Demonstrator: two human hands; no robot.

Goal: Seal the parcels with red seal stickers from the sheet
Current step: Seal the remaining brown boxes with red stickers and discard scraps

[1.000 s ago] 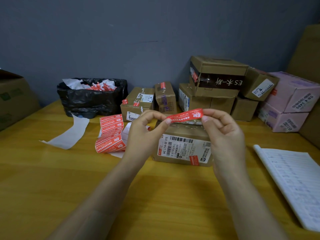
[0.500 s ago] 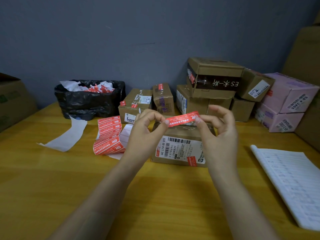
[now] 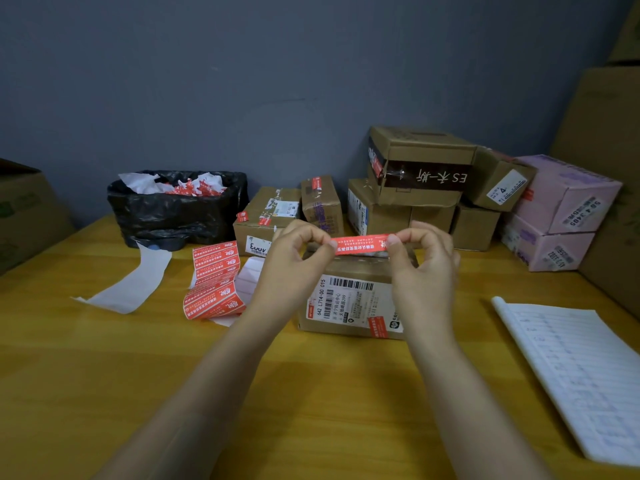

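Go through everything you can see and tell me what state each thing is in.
parcel, closed, resting on table
red sticker, peeled, stretched out above parcel
left hand, pinches sticker's left end
right hand, pinches sticker's right end
sticker sheet, curled, on table
bin bag, open, scraps inside

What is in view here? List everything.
seal sticker: 1, red, above near parcel
near parcel: 1, brown, table centre
sticker sheet: 1, red, left of near parcel
backing strip: 1, white, table left
bin bag: 1, black, back left
stacked parcels: several, brown, back
pink boxes: 2, pink, back right
lined pad: 1, white, right
table: 1, yellow wood, underneath
left hand: 1, pinches sticker's left end
right hand: 1, pinches sticker's right end
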